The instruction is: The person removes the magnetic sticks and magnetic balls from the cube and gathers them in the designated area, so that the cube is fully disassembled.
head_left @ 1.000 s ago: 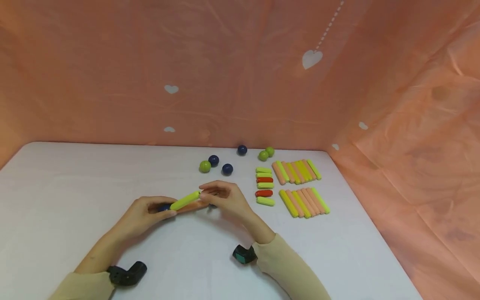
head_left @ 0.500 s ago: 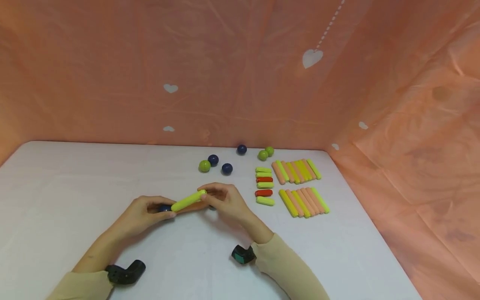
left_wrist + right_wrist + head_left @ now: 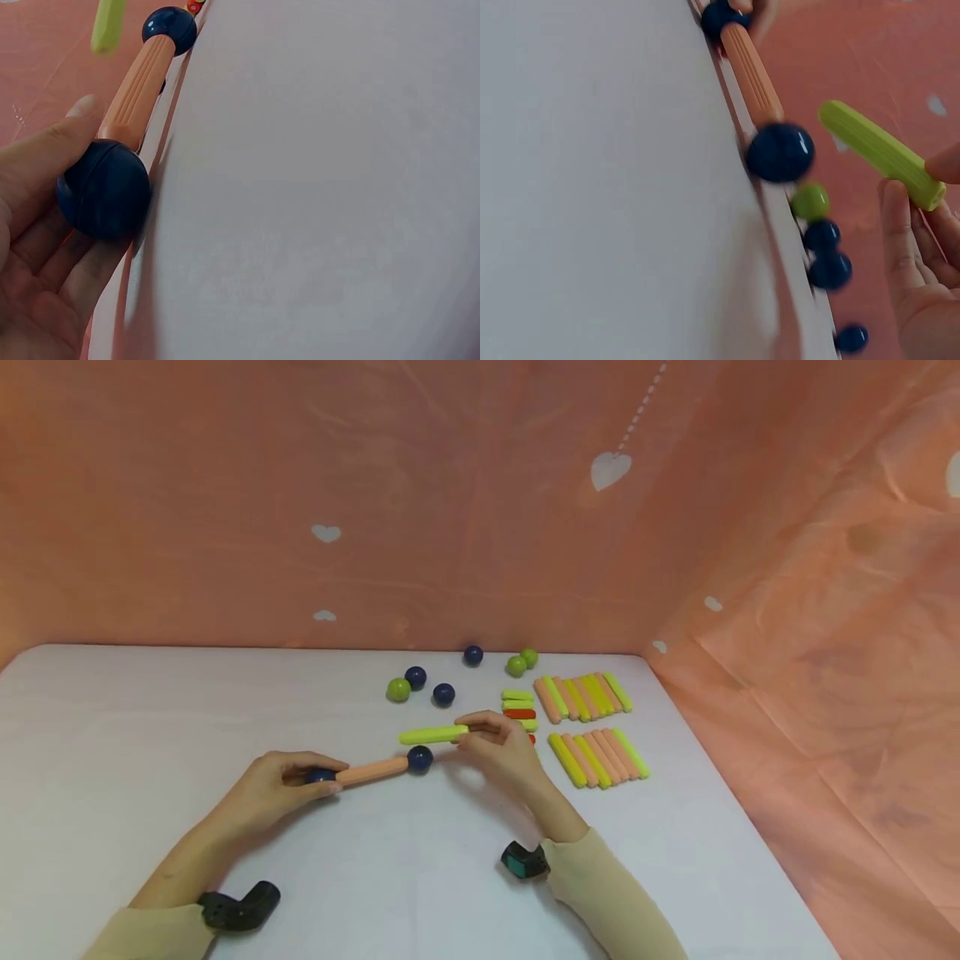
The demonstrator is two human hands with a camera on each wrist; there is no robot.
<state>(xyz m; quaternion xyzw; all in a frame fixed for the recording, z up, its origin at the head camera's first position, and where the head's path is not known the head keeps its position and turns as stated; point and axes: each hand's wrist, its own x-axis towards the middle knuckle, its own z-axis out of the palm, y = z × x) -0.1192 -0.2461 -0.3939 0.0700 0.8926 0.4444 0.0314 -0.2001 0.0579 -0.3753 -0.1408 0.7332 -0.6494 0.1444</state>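
Note:
In the head view my left hand [image 3: 273, 793] grips one end of a peach-orange ribbed rod [image 3: 372, 771] with a dark blue ball on each end. The near ball [image 3: 105, 187] sits between thumb and fingers in the left wrist view. The far ball [image 3: 420, 759] points toward my right hand [image 3: 510, 753]. That hand pinches one end of a lime-green ribbed rod [image 3: 431, 735] between thumb and fingertips. In the right wrist view the green rod [image 3: 881, 150] is held apart from the far ball [image 3: 780, 153], its free end pointing away from the hand.
Loose blue balls [image 3: 444, 695] and green balls [image 3: 516, 666] lie behind the hands on the white table [image 3: 165, 710]. To the right are short green and red rods [image 3: 519, 714], partly behind my right hand, and two rows of longer rods [image 3: 583, 697]. A pink cloth [image 3: 225, 527] hangs behind.
My right hand has moved right with the green rod, which now lies nearly level in view, baring the peach-orange rod and far ball. The left hand keeps its grip. The head view shifts slightly.

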